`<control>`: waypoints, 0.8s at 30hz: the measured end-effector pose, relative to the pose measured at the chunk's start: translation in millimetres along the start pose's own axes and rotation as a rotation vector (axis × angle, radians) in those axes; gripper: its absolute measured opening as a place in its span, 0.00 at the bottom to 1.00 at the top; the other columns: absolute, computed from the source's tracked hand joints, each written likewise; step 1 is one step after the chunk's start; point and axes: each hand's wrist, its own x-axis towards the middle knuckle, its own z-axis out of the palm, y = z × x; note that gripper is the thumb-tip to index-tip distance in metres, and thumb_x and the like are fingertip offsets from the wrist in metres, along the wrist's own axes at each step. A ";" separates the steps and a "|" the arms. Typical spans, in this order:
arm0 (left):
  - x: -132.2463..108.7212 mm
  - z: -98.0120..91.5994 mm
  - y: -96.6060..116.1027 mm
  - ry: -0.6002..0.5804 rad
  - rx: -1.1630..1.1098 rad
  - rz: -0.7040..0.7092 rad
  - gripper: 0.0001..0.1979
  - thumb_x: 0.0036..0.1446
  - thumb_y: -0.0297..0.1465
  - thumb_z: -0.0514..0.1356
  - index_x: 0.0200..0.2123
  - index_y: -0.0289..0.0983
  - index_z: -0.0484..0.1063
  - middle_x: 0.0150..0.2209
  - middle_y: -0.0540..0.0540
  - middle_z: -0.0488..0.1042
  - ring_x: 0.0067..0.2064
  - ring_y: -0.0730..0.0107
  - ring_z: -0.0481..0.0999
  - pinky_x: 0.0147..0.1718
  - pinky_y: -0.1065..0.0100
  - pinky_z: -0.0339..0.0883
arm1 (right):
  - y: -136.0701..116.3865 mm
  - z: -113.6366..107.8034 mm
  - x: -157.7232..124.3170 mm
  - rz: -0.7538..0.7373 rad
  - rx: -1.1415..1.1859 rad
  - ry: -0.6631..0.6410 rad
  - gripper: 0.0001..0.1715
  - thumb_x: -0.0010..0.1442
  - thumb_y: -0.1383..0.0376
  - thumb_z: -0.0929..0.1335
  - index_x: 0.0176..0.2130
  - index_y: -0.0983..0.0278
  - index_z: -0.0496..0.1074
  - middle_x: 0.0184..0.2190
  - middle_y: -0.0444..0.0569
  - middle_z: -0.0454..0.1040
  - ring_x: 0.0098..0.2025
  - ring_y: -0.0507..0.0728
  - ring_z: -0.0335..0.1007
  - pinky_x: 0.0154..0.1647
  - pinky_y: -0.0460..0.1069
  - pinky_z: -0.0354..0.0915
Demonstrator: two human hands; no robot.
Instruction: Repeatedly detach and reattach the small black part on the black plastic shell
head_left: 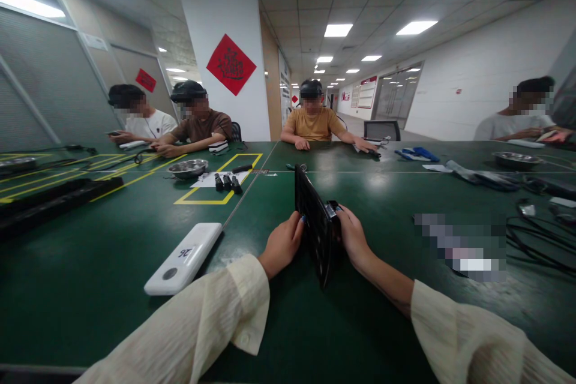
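A thin black panel point(314, 222) with a glossy edge stands nearly edge-on to me above the green table. My left hand point(284, 241) is closed on its left face, thumb pressed against it. On the other side, my right hand point(353, 234) is closed around a small black block point(333, 211) with a shiny light patch, which touches or is joined to the panel; I cannot tell which. The fingertips of my right hand are partly hidden. Left of my left hand lies a white power bank point(191, 255) with a handwritten number on it.
Several black clip-like pieces point(228, 183) lie on white paper beside a metal bowl point(189, 168). At right are a blurred-out object point(463, 246), black cables point(540, 243) and another bowl point(516, 159). Several people sit around the green table point(360, 336); one point(312, 123) faces me.
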 end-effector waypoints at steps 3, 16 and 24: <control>0.8 -1.5 -1.0 -0.016 -0.007 0.013 0.12 0.64 0.36 0.41 0.36 0.40 0.61 0.31 0.47 0.72 0.33 0.68 0.72 0.31 0.71 0.58 | -1.0 0.1 -0.4 0.001 0.005 0.008 0.26 0.51 0.53 0.65 0.45 0.65 0.69 0.20 0.41 0.66 0.20 0.52 0.60 0.17 0.46 0.53; -5.1 -6.2 8.7 -0.027 0.008 0.029 0.11 0.63 0.35 0.42 0.37 0.38 0.61 0.36 0.44 0.73 0.38 0.63 0.73 0.36 0.67 0.61 | -0.1 -1.0 0.5 0.007 0.010 -0.004 0.26 0.52 0.52 0.64 0.45 0.65 0.68 0.18 0.41 0.65 0.19 0.52 0.58 0.18 0.46 0.52; -1.8 -0.4 1.3 -0.019 -0.016 0.040 0.17 0.64 0.37 0.40 0.35 0.38 0.64 0.32 0.45 0.73 0.35 0.65 0.73 0.34 0.68 0.61 | 1.4 -0.6 0.9 0.007 0.004 -0.013 0.27 0.52 0.52 0.64 0.46 0.65 0.68 0.17 0.40 0.64 0.18 0.52 0.58 0.17 0.46 0.51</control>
